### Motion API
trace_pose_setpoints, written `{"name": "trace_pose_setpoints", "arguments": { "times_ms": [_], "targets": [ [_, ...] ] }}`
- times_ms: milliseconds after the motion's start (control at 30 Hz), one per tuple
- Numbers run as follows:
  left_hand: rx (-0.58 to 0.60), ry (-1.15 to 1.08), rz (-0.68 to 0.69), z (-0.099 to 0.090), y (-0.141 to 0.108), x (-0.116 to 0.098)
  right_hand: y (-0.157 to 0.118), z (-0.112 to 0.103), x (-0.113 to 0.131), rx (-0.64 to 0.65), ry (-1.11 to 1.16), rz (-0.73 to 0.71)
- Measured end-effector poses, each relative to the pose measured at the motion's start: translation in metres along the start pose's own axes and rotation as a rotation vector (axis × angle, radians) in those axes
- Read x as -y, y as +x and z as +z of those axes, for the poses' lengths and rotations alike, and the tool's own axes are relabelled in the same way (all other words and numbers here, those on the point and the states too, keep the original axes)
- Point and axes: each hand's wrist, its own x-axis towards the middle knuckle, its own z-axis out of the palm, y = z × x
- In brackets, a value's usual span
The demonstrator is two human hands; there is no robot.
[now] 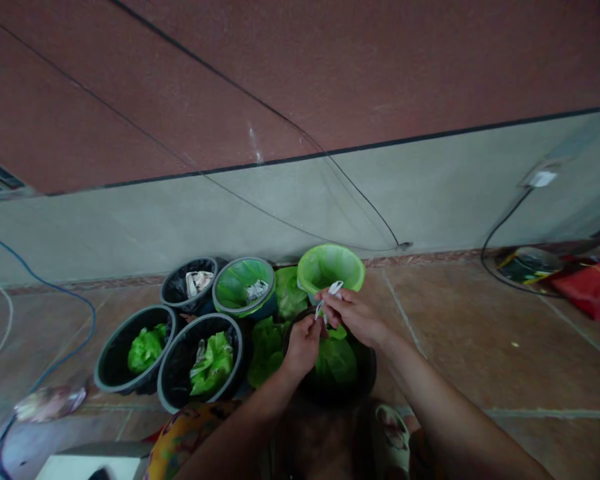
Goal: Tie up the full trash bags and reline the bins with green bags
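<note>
"So, how is the left hand (303, 343) posed?"
"Angled upward, fingers pinched narrow on the white tie (335, 288)."
"And the right hand (353, 315)?"
"Slanting in from the right, its fingers bent around the same tie."
"Where's the green bag (337, 365)?"
"Below both hands, inside the black bucket (371, 373)."

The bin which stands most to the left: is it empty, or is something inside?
Not empty. Inside the leftmost bin, crumpled green plastic lies against the dark liner.
</note>
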Motion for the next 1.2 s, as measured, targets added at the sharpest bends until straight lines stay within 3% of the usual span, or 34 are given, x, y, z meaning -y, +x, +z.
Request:
{"name": "trace_pose_setpoints", "arguments": {
  "times_ms": [133,167,233,300,367,467,567,700,800,900,967,1067,1200],
  "targets": [
    [-0.199,-0.299,-0.252,-0.010,0.007,0.009,0.001,-0.024,0.010,-0.191,-0.035,0.000],
    [-0.223,-0.331,-0.302,-0.013,0.009,0.011,0.000,-0.028,0.013,-0.169,-0.037,0.027],
    [-0.232,-0.270,-0.323,-0.015,0.012,0.015,-0.005,-0.031,0.017,-0.008,-0.055,0.088],
    [-0.158,-0.087,-0.227,-0.013,0.013,0.018,-0.010,-0.026,0.020,0.214,-0.085,0.119],
    [-0.003,0.078,-0.076,-0.007,0.011,0.018,-0.014,-0.015,0.020,0.398,-0.110,0.107],
    [0.245,0.234,0.106,0.000,0.003,0.013,-0.013,-0.001,0.017,0.508,-0.106,0.080],
    [0.400,0.387,0.181,-0.001,-0.006,0.003,-0.008,0.006,0.011,0.404,0.021,0.086],
    [0.498,0.366,0.166,-0.007,-0.007,-0.001,0.003,0.002,0.006,0.124,0.220,0.025],
    [0.401,0.276,0.045,-0.008,0.000,0.008,0.010,-0.009,-0.002,-0.153,0.155,0.017],
    [0.240,0.131,-0.097,-0.007,0.006,0.017,0.013,-0.021,-0.014,-0.343,-0.337,0.045],
    [0.150,0.028,-0.174,-0.008,0.009,0.018,0.011,-0.025,-0.022,-0.221,-0.677,0.068],
    [0.068,-0.073,-0.242,-0.012,0.011,0.015,0.004,-0.022,-0.027,0.097,-0.922,0.107],
    [-0.009,-0.112,-0.260,-0.018,0.012,0.012,-0.003,-0.014,-0.024,0.177,-1.104,0.095]
  ]
}}
